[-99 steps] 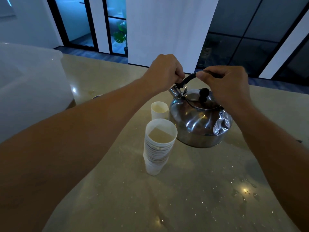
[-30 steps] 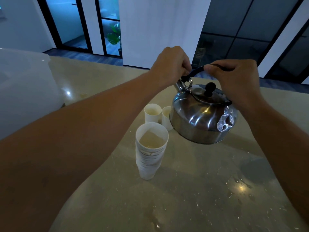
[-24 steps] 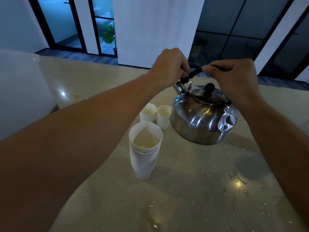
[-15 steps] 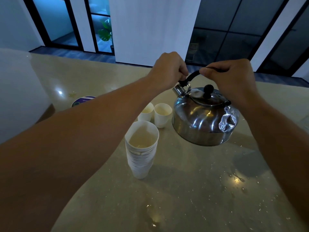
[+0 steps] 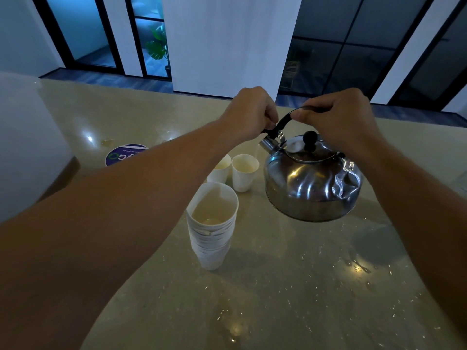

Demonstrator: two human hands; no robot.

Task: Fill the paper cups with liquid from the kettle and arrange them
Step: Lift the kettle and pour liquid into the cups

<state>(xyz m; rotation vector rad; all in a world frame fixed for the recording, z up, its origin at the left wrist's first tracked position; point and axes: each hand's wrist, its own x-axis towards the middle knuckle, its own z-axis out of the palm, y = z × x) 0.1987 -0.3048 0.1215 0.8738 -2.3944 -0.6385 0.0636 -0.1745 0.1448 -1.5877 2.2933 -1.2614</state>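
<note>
A dented steel kettle [image 5: 312, 183] hangs in the air above the beige counter [image 5: 290, 286], tilted a little with its spout to the left. My right hand [image 5: 336, 117] grips the top of its black handle. My left hand [image 5: 250, 112] grips the handle's left end, just above the spout. Two white paper cups stand behind the spout: the right cup [image 5: 244, 171] in full view, the left cup [image 5: 219, 170] partly hidden by my left forearm. A stack of white paper cups [image 5: 211, 228] stands nearer to me, liquid visible in the top cup.
A round purple-and-white sticker or lid [image 5: 123, 154] lies at the back left of the counter. A large pale bin [image 5: 27, 145] fills the left edge. Water drops and a wet patch [image 5: 371, 248] spot the counter on the right.
The kettle has been lifted off the counter and is held in the air. The view shifted, so a second single cup and the purple disc have come into sight.
</note>
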